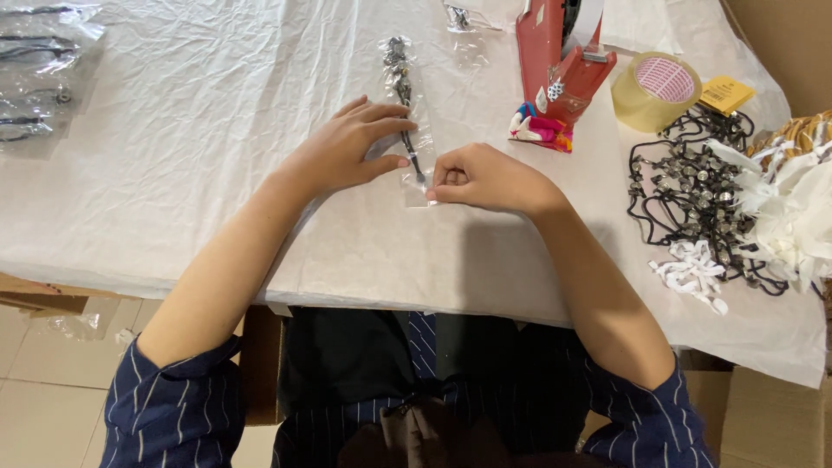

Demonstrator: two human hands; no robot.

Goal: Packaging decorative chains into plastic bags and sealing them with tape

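A narrow clear plastic sleeve (406, 113) holding a dark beaded cord with small metal charms (400, 82) lies on the crinkled white paper covering the table (217, 130), directly under and between the fingers of both hands. The left hand (347, 147) rests flat on it with the fingers spread and nearly straight, gripping nothing, the fingertips pressing the sleeve's middle from the left side. The right hand (481, 178) is curled into a loose fist just below and to the right of those fingertips, its thumb and forefinger pinched on the sleeve's near end where the film is folded. The sleeve's long axis runs away from the person, tilted slightly left at the far end; the charm cluster sits beyond the left fingertips, and the thin cord tail points back toward the right thumb. The film is glossy and wrinkled, the charms dull silver, the cord matte black. Beyond the right knuckles stands a red tape dispenser (559, 61), and further right lie a roll of tan tape (656, 91), a tangle of black cords with metal charms (693, 186) and heaped white strips (793, 212).
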